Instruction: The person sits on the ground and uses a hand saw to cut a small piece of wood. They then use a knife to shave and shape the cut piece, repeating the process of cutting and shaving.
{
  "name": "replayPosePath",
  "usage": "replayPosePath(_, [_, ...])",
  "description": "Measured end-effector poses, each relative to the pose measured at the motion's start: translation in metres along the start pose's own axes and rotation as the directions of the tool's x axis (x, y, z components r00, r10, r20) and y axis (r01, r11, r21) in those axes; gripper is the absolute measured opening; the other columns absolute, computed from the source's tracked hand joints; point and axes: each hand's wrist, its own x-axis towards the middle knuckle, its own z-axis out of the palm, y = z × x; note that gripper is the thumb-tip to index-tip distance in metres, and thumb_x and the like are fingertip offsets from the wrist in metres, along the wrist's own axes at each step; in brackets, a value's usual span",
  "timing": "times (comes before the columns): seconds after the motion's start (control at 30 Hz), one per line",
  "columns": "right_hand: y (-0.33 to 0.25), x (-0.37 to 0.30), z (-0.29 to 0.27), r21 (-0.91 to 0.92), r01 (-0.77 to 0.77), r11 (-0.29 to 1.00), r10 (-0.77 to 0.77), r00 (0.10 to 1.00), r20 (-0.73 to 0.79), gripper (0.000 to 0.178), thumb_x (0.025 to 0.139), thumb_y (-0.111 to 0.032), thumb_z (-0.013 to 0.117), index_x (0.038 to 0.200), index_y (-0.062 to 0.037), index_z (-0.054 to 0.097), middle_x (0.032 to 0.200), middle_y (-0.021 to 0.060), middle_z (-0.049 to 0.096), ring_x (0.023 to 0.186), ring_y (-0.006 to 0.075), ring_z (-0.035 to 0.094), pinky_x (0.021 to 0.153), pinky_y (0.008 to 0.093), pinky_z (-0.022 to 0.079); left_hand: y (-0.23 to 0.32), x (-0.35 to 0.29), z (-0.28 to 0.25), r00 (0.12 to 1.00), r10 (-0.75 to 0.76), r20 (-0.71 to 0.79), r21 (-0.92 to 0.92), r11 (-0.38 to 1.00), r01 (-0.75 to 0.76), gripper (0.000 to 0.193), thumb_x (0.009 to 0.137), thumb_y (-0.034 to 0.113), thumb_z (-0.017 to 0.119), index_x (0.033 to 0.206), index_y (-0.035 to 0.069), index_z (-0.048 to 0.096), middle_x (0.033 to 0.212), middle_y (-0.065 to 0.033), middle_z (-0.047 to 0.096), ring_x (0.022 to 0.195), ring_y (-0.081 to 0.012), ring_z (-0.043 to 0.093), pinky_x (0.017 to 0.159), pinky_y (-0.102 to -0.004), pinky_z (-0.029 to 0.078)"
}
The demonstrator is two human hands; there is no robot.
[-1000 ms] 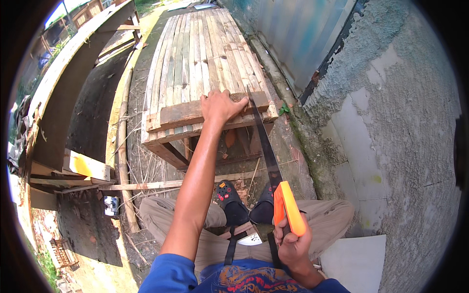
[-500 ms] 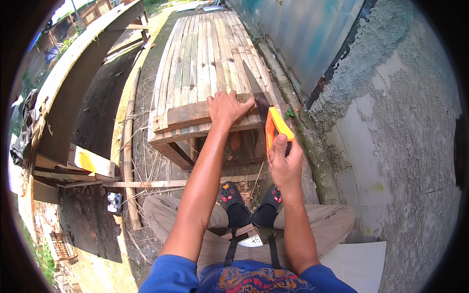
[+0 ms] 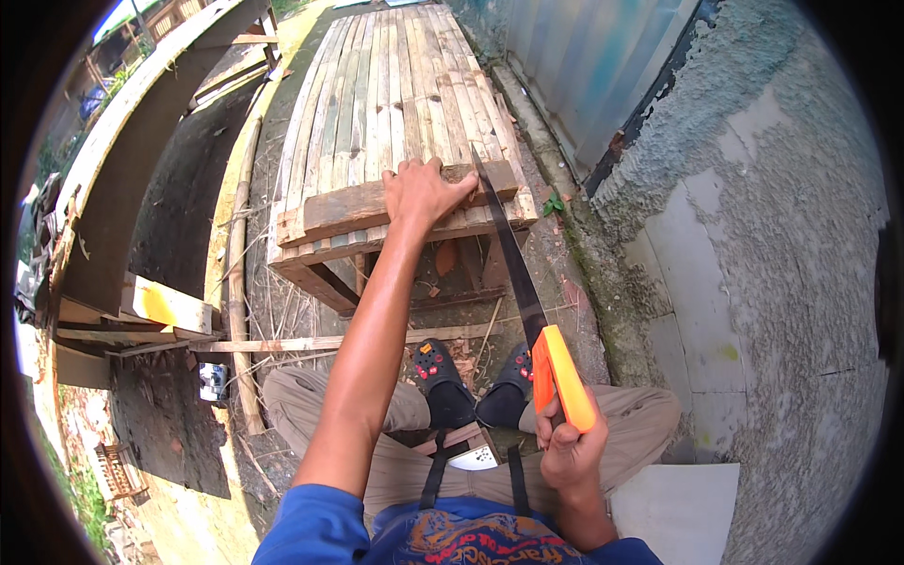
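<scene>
Near a rough grey wall [image 3: 800,282], a slatted bench [image 3: 377,104] bears 1 wood block [image 3: 339,211] at its near end, the left hand [image 3: 421,196] spread over it; the right hand [image 3: 573,454] grips an orange-handled saw [image 3: 520,278] crossing it.

Orange-handled saw [image 3: 524,280] slanting across brown wood block [image 3: 344,209] near right end; block atop slatted bench [image 3: 391,94].

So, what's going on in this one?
A person's left hand holds down a wooden block at the near end of a slatted table. The right hand grips an orange-handled saw by its handle. The saw's blade points away from the person and crosses the block near its right end, close to the left thumb. Whether it has cut into the wood can't be made out.
</scene>
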Motion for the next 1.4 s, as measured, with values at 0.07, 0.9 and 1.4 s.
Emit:
replayPosePath(0.07, [0.007, 0.007, 0.001, -0.038, 0.063, 0.997, -0.064, 0.998, -0.006, 0.072, 0.092, -0.068, 0.058, 0.097, 0.0033, 0.055, 0.066, 0.0010, 0.051, 0.056, 0.0087, 0.051, 0.051, 0.0248, 0.040, 0.001, -0.008, 0.002, 0.997, 0.034, -0.067, 0.013, 0.999, -0.033, 0.076, 0.084, 0.070, 0.055, 0.119, 0.005, 0.072, 0.116, -0.0194, 0.068, 0.117, -0.0306, 0.062, 0.104, -0.0500, 0.039])
replayPosePath(0.9, [-0.005, -0.002, -0.007, -0.223, 0.092, 0.970, -0.082, 0.995, 0.055, 0.061, 0.095, -0.060, 0.060, 0.087, 0.0000, 0.053, 0.063, 0.0033, 0.056, 0.053, 0.0139, 0.058, 0.050, 0.0275, 0.044, 0.007, -0.009, 0.007, 0.984, 0.025, -0.176, -0.070, 0.997, -0.038, 0.052, 0.092, 0.045, 0.051, 0.106, 0.002, 0.077, 0.111, -0.0226, 0.071, 0.109, -0.0329, 0.064, 0.102, -0.0516, 0.041])
replayPosePath(1.4, [0.013, 0.106, 0.030, -0.097, 0.070, 0.993, -0.065, 0.997, 0.050, 0.046, 0.099, -0.043, 0.065, 0.094, 0.0015, 0.058, 0.068, 0.0110, 0.060, 0.063, 0.0224, 0.062, 0.060, 0.0375, 0.047, -0.001, -0.004, 0.012, 0.973, 0.018, -0.229, -0.055, 0.998, -0.031, 0.052, 0.092, 0.046, 0.053, 0.099, 0.001, 0.078, 0.103, -0.0224, 0.072, 0.105, -0.0356, 0.065, 0.102, -0.0512, 0.041])
